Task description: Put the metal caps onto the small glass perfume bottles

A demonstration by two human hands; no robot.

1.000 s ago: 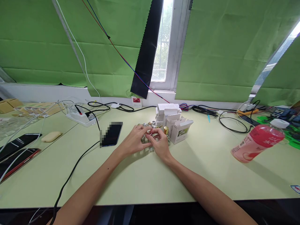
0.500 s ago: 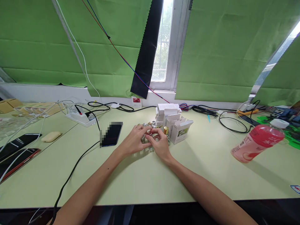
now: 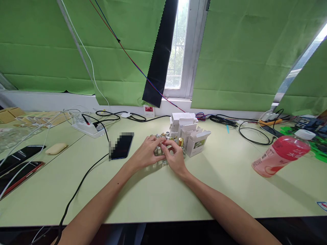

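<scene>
My left hand (image 3: 145, 153) and my right hand (image 3: 175, 160) meet over a cluster of small glass bottles at the middle of the table. Their curled fingertips come together at the top of a clear glass bottle (image 3: 165, 161), which the fingers partly cover. Silver-capped bottles (image 3: 167, 134) stand just behind the hands. To the right of my right hand's fingers, a gold-capped bottle (image 3: 181, 142) is upright. Close beside it stands an open white box (image 3: 198, 143) with a green picture, in front of more white boxes (image 3: 182, 118).
A phone (image 3: 123, 146) lies left of my hands, with a black cable (image 3: 84, 178) running past it. A pink drink bottle (image 3: 282, 154) is at the right. Farther left are a power strip (image 3: 89, 128), a cream case (image 3: 56, 148) and more phones. Cables (image 3: 222, 119) line the back.
The fingertips of my right hand have shifted slightly at the bottle's top. Both arms and the things on the table stay in place.
</scene>
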